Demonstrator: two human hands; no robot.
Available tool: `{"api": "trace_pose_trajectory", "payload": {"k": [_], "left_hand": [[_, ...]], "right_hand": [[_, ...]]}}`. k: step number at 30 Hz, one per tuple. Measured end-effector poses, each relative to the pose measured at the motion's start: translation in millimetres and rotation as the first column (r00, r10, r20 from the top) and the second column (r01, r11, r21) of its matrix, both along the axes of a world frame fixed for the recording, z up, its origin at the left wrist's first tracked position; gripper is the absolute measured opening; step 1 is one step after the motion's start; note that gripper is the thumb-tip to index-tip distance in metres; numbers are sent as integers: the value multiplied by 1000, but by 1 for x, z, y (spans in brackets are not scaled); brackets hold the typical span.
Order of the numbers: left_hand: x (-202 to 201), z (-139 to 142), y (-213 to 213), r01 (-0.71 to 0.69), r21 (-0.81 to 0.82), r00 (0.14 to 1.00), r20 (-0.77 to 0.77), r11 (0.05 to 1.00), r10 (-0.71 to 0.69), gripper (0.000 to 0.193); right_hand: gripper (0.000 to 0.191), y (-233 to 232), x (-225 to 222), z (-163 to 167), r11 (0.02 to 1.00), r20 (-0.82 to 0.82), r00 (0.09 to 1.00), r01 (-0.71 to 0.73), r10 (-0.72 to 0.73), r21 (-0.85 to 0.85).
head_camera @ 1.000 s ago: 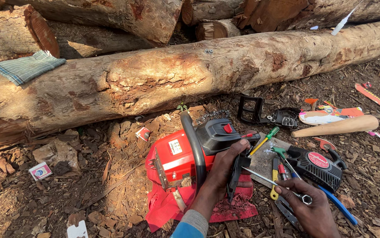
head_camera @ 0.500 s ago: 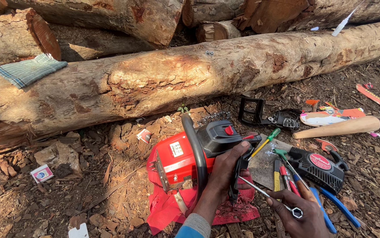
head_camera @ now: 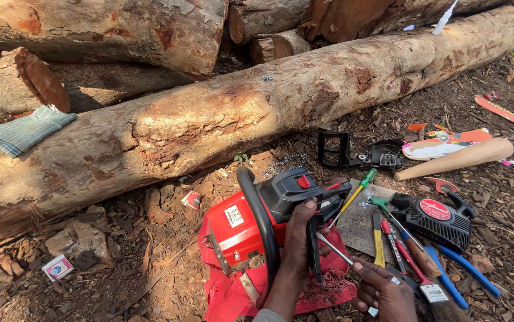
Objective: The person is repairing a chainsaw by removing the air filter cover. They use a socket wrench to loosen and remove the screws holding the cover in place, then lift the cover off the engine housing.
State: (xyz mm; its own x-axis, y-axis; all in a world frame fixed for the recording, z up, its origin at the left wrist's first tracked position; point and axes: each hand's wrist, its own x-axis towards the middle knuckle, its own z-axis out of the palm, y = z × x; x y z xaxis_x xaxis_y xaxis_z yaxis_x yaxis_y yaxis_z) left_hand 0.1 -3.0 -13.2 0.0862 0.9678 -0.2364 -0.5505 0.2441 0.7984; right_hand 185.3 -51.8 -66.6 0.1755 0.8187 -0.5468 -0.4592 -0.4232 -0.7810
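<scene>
— Where's the saw?
— Glossy red plastic chainsaw body (head_camera: 251,229) lies on red cloth (head_camera: 233,292); my left hand (head_camera: 300,238) grips its black rear housing.
— Right hand (head_camera: 388,292)?
— Pinching a thin steel rod (head_camera: 334,249).

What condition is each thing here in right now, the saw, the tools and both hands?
Chainsaw body: on red cloth, cover off.
Black cover: lying apart, on the ground.
Left hand: gripping the saw body.
Right hand: holding a thin metal tool.
Green-handled screwdriver: lying loose.
</scene>
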Motion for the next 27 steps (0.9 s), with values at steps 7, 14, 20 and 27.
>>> {"api": "trace_pose_trajectory", "payload": {"k": [7,14,20,27], "left_hand": [[8,-3,-5,-110,220,991,-55,969,125,78],[5,9,-13,-104,-13,993,-50,995,103,75],[7,11,-13,-131,115,989,-48,985,137,77],[10,5,-13,-169,203,978,-86,965,190,71]], "right_hand": [[33,-5,-16,0,997,22,997,79,-78,-27],[27,-1,-40,11,986,24,986,162,-163,33],[27,-8,-33,12,987,32,987,161,-160,-26],[29,-5,-37,6,991,89,987,136,-136,14]]}}
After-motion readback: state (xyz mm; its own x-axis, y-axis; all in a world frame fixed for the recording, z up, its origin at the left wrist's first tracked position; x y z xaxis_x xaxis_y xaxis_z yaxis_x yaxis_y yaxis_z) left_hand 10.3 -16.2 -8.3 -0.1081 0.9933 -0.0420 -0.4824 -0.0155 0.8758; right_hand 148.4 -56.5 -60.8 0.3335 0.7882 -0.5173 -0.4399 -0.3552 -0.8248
